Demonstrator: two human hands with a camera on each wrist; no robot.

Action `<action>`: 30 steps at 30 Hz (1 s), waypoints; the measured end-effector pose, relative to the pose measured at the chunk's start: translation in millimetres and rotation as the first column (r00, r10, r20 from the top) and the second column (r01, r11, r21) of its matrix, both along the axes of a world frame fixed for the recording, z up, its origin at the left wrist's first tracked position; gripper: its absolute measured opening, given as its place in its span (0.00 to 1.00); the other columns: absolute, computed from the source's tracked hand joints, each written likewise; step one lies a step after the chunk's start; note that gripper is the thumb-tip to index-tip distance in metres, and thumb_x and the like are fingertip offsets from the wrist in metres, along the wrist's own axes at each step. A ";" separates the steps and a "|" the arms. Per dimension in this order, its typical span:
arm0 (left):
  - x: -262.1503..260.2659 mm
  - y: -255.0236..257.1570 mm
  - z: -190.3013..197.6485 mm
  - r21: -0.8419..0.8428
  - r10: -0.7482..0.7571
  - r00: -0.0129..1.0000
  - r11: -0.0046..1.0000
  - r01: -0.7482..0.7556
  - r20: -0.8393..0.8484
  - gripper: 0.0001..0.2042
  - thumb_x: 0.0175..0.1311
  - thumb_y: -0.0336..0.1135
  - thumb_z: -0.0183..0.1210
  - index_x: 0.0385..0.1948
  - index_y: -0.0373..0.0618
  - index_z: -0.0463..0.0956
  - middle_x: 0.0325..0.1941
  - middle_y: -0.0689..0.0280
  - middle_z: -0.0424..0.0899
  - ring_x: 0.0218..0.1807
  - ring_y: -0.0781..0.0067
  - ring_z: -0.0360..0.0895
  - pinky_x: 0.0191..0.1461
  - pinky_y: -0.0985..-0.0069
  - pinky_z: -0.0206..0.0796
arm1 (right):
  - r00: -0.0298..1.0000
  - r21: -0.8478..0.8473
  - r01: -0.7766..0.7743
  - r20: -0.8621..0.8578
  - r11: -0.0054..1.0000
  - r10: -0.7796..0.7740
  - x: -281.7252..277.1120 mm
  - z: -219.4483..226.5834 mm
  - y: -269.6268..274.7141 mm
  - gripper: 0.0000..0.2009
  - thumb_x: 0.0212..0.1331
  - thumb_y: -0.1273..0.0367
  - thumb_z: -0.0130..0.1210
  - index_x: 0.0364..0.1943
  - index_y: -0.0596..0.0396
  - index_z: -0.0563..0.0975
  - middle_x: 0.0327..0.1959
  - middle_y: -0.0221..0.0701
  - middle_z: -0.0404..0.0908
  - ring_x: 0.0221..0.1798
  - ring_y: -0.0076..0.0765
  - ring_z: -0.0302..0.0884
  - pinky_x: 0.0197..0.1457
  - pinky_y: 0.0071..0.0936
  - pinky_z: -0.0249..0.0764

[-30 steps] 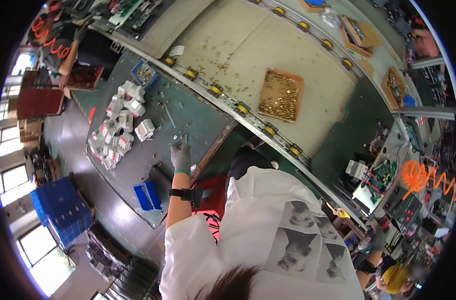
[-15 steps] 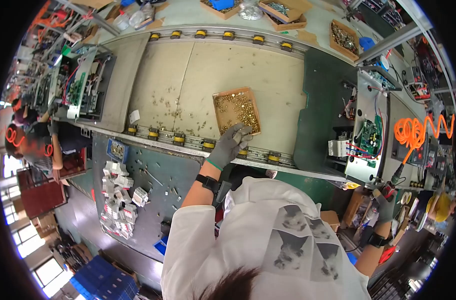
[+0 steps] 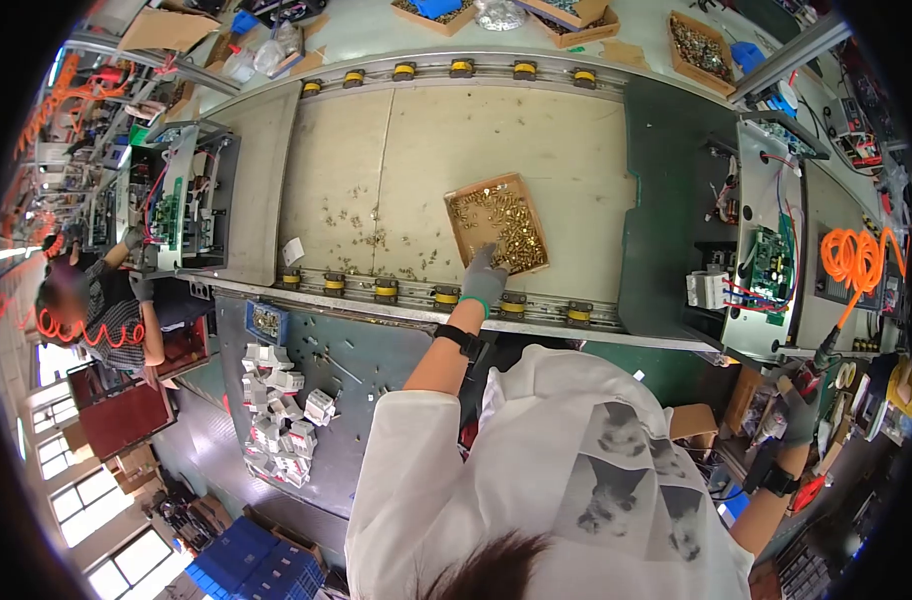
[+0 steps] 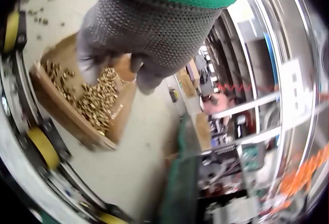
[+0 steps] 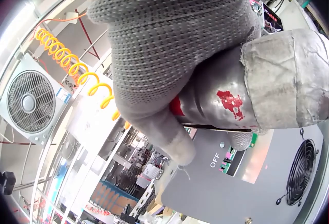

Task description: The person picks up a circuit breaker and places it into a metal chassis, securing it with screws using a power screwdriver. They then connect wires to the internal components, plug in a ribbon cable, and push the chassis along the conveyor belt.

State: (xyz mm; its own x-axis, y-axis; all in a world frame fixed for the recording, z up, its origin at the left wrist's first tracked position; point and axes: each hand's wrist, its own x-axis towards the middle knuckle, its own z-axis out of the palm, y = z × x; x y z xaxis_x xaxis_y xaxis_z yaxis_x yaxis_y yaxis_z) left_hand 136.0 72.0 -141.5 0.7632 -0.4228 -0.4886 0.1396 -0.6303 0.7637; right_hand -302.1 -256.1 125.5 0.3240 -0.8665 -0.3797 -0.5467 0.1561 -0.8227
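In the head view my gloved left hand point(image 3: 484, 280) reaches over the rail, its fingers at the near side of a shallow cardboard box point(image 3: 468, 232). Small brass-coloured fasteners point(image 3: 516, 235) lie heaped in the box. The left wrist view shows the hand point(image 4: 149, 28) above the fasteners point(image 4: 100, 100), thumb and fingers bent downward and apart, with nothing visible between them. My right hand point(image 3: 798, 420) is out at the far right. In the right wrist view its fingers wrap a dark pneumatic screwdriver point(image 5: 221, 95) with worn red paint and grey tape point(image 5: 285, 80) round it.
A rail with yellow rollers point(image 3: 386, 290) runs between me and the box. White blocks point(image 3: 276, 420) are piled on the dark table at left. An orange coiled hose point(image 3: 854, 262) hangs at right, near an open unit with a green circuit board point(image 3: 771, 262). Another person point(image 3: 96, 310) works at far left.
My left hand has moved from the dark table at left across the rail to the fastener box, fingers now inside its near edge. The head view has swung round; the right hand stays far right.
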 end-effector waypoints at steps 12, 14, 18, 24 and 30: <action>75.7 122.9 5.5 0.680 0.034 0.930 0.671 -0.294 0.367 0.20 0.50 0.38 0.61 0.47 0.54 0.74 0.49 0.61 0.78 0.58 0.57 0.68 0.58 0.65 0.60 | 0.985 -0.047 -0.086 -0.154 0.995 0.078 -30.7 -7.2 -20.7 0.18 0.50 0.75 0.61 0.47 0.53 0.73 0.37 0.21 0.74 0.37 0.19 0.69 0.40 0.17 0.64; 92.9 127.9 7.8 0.772 -0.004 0.984 0.620 -0.136 0.176 0.25 0.46 0.45 0.65 0.51 0.57 0.73 0.53 0.66 0.77 0.63 0.59 0.62 0.62 0.66 0.56 | 0.979 -0.074 -0.133 -0.167 0.988 0.119 -51.1 -14.8 -35.7 0.17 0.51 0.74 0.60 0.46 0.56 0.73 0.41 0.23 0.74 0.43 0.22 0.68 0.48 0.20 0.65; 109.5 118.4 1.0 0.811 -0.007 1.000 0.585 -0.016 0.024 0.24 0.45 0.50 0.67 0.46 0.55 0.75 0.53 0.64 0.79 0.65 0.60 0.63 0.65 0.67 0.52 | 0.981 0.047 -0.033 -0.191 0.998 0.042 -59.4 -8.9 -44.4 0.16 0.55 0.71 0.59 0.48 0.56 0.73 0.41 0.26 0.75 0.43 0.24 0.71 0.48 0.21 0.66; 97.9 91.1 -30.4 0.850 0.048 0.992 0.511 -0.126 0.119 0.09 0.58 0.37 0.55 0.36 0.55 0.83 0.49 0.70 0.82 0.63 0.69 0.65 0.61 0.71 0.51 | 0.967 0.051 -0.024 -0.252 0.998 0.037 -70.6 -8.5 -72.6 0.19 0.56 0.71 0.59 0.52 0.56 0.71 0.39 0.27 0.78 0.37 0.23 0.73 0.41 0.20 0.69; 76.3 87.8 -34.1 0.704 0.189 0.940 0.625 -0.338 0.284 0.11 0.55 0.33 0.54 0.41 0.52 0.77 0.47 0.61 0.81 0.62 0.62 0.65 0.62 0.67 0.49 | 0.841 -0.078 -0.299 -0.492 0.951 0.224 -24.1 7.7 -55.4 0.16 0.57 0.63 0.58 0.47 0.56 0.74 0.39 0.30 0.76 0.36 0.25 0.71 0.34 0.21 0.68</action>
State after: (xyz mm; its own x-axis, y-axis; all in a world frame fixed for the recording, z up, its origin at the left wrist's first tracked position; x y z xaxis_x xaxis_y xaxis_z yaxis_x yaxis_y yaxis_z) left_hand 212.3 159.8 -175.6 0.8822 0.2502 -0.3990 0.3105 -0.9460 0.0932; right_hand -326.2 -311.5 133.2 0.3604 -0.8323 -0.4213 -0.8773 -0.1489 -0.4563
